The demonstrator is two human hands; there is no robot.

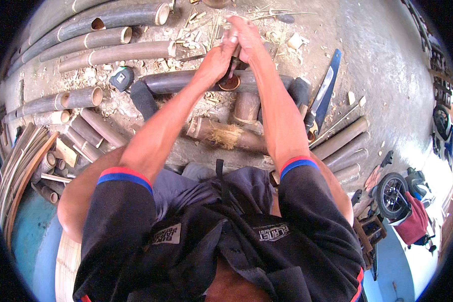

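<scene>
Gripping a dark tool (233, 66), the left hand (218, 60) meets the outstretched right hand (248, 38) above a holed bamboo (173, 82) lying crosswise; if the bamboo rolls, the tool could skid.

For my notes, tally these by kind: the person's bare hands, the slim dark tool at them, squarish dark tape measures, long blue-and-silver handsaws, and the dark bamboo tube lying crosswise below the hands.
Hands, left hand and right hand: 2
Slim dark tool: 1
Tape measure: 1
Handsaw: 1
Crosswise dark bamboo tube: 1
Total: 6
</scene>
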